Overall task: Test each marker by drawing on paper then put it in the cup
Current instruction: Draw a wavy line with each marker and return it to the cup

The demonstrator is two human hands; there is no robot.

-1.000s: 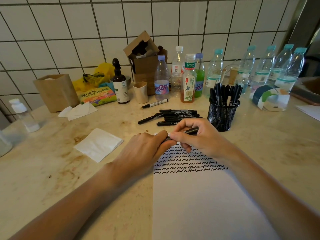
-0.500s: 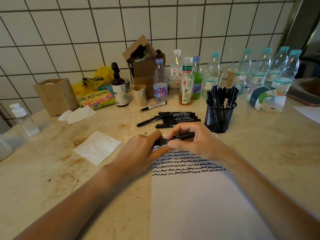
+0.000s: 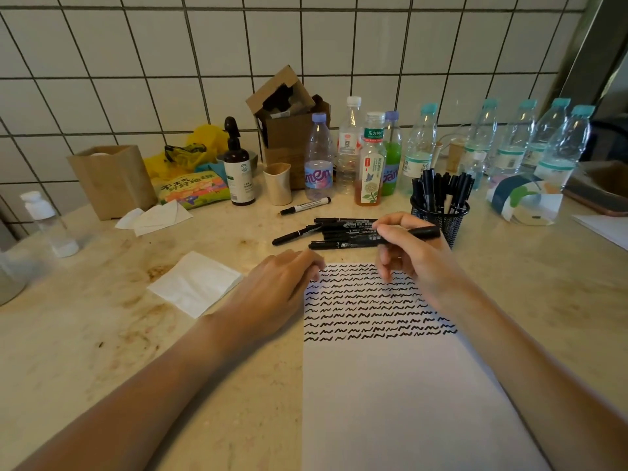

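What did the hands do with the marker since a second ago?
The left hand let go of the marker and now rests at the paper edge. The right hand alone holds it, lifted toward the mesh cup. The loose markers stayed put.

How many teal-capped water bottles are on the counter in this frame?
5 teal-capped bottles: the first stands behind the mesh cup; the second, third, fourth and fifth line up to its right. Others may be hidden behind them.
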